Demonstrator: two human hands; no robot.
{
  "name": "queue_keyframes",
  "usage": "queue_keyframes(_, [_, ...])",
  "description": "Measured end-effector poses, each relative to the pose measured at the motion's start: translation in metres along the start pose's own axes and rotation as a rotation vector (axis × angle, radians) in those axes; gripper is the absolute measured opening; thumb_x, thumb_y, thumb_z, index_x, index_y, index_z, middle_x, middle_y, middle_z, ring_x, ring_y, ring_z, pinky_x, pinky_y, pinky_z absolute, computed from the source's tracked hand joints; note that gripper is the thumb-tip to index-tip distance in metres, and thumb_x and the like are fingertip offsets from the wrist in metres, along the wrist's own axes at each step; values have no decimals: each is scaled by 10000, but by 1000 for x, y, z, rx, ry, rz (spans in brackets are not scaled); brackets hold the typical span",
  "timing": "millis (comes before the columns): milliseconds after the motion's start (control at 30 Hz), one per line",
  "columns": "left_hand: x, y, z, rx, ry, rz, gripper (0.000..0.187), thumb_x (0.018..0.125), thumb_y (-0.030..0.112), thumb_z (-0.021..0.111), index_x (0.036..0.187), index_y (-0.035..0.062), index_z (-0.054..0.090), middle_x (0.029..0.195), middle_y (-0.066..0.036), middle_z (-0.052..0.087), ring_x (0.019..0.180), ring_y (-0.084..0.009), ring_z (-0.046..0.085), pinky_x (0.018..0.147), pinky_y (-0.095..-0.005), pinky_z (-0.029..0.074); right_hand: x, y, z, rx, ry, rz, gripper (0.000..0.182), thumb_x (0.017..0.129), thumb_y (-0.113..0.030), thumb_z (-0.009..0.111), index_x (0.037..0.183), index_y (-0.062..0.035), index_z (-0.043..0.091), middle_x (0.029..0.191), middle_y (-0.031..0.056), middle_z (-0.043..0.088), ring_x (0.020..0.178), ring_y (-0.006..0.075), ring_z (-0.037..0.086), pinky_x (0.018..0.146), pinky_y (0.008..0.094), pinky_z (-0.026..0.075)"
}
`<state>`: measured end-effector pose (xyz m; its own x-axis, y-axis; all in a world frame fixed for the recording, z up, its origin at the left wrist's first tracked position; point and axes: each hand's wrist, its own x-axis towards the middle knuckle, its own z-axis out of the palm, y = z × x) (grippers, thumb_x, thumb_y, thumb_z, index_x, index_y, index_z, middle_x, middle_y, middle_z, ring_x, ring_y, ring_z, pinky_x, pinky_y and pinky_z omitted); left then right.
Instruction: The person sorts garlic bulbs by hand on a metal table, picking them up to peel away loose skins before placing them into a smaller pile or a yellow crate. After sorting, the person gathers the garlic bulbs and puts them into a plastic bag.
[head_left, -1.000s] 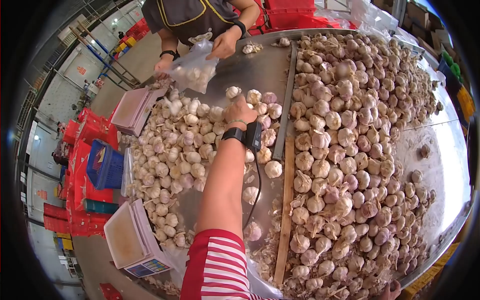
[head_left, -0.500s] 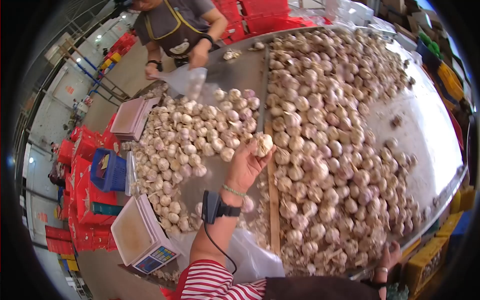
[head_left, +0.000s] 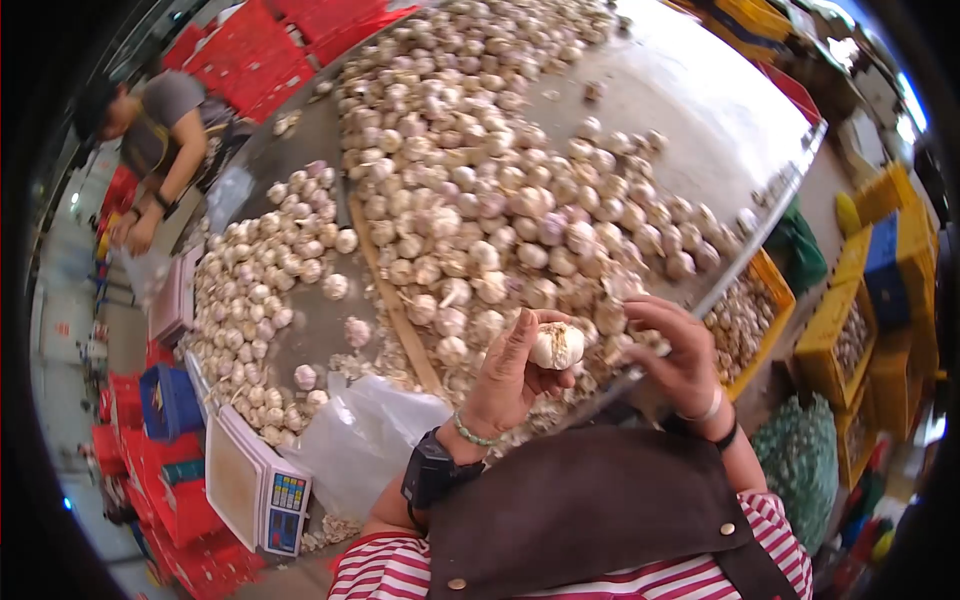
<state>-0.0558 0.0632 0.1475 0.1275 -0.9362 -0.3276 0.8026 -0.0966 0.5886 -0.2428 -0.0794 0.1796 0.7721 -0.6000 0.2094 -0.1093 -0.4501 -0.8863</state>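
My left hand [head_left: 512, 375] holds a whitish garlic bulb [head_left: 557, 346] between thumb and fingers above the table's near edge. Just right of it, my right hand [head_left: 678, 355] is raised with its fingers apart and holds nothing. A large heap of garlic [head_left: 480, 180] lies beyond both hands, right of a wooden strip [head_left: 392, 295]. Left of the strip is a smaller pile of garlic [head_left: 240, 290]. A clear plastic bag [head_left: 365, 440] lies at the near edge, left of my left forearm.
A white scale [head_left: 238, 480] stands at the near left, and a second scale [head_left: 172, 300] farther back. A co-worker [head_left: 170, 140] stands at the far left. Beside them are red crates [head_left: 240, 60]. Yellow crates [head_left: 835, 340] and a green net sack [head_left: 800, 450] are at the right.
The view has turned to the right. My left hand has drawn back towards my body with the bulb. My right hand has come up from the table's edge to beside it.
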Motion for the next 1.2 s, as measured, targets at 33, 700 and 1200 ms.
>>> queue_keyframes(33, [0,-8,11,96,41,-16,533,980,553,442,1223,88,535,956,-103,656,746,-154,671,595,-256,571,1,-6,6,3,-26,-111,450,772,-65,757,1203,-42,628,1190,161,632,1062,306,628,865,369,520])
queue_keyframes(700, [25,-55,56,610,180,-97,552,975,590,428,896,57,549,630,1,543,471,-61,500,379,-203,369,-39,27,-11,-38,-169,-49,289,817,-127,660,1089,-30,666,856,176,664,768,342,658,689,399,531])
queue_keyframes(1200, [57,-61,23,83,-14,-403,340,1000,427,494,983,98,576,687,-16,578,438,-88,448,349,-210,323,-22,57,-24,431,-169,515,134,844,-32,626,943,17,703,747,39,696,671,92,657,613,245,535])
